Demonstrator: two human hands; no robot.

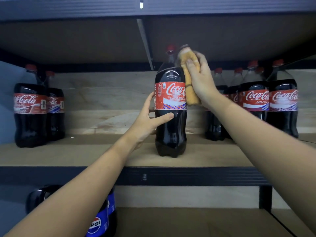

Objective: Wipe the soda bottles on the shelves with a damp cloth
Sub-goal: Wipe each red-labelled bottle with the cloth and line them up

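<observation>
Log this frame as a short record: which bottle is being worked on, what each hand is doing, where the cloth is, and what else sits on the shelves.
bottle in work: Coca-Cola bottle, upright at middle of the shelf, near front edge
left hand: grips the bottle's side below the label, thumb across the front
right hand: presses the cloth against the bottle's upper right side
cloth: yellow-orange, folded, from neck down to label height
other bottles: left Coca-Cola pair; right Coca-Cola group
lower shelf: Pepsi bottles, partly hidden by the left arm
</observation>
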